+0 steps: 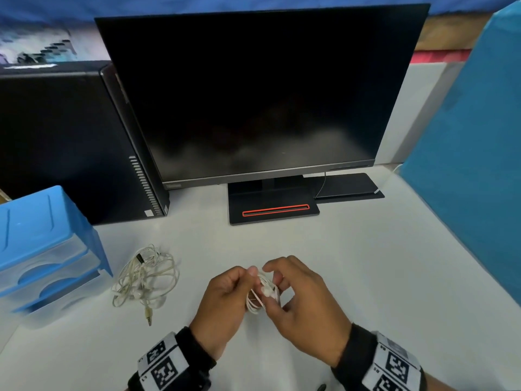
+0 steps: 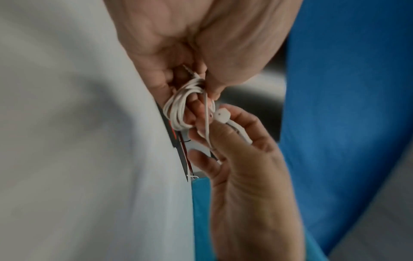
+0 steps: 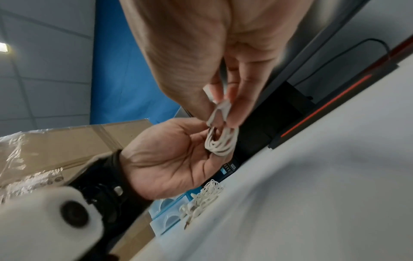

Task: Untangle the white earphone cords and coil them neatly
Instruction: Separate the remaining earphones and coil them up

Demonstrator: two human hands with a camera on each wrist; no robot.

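Above the white table (image 1: 366, 263), both hands work a small coil of white earphone cord (image 1: 257, 301). My left hand (image 1: 248, 275) pinches the top of the coil (image 2: 178, 106), which is looped around its fingers; the jack plug pokes out beside the thumb. My right hand (image 1: 270, 290) pinches the loose end with the earbuds (image 2: 221, 114) against the coil (image 3: 221, 143). A second, yellowish-white earphone cord (image 1: 146, 277) lies in a loose tangle on the table to the left, its jack pointing toward me; this tangle (image 3: 203, 197) also shows in the right wrist view.
A dark monitor (image 1: 253, 94) on a black stand base (image 1: 273, 210) faces me. A black computer tower (image 1: 70, 142) stands at the left, with a blue drawer unit (image 1: 48, 249) in front of it. A blue partition (image 1: 473, 165) borders the right side.
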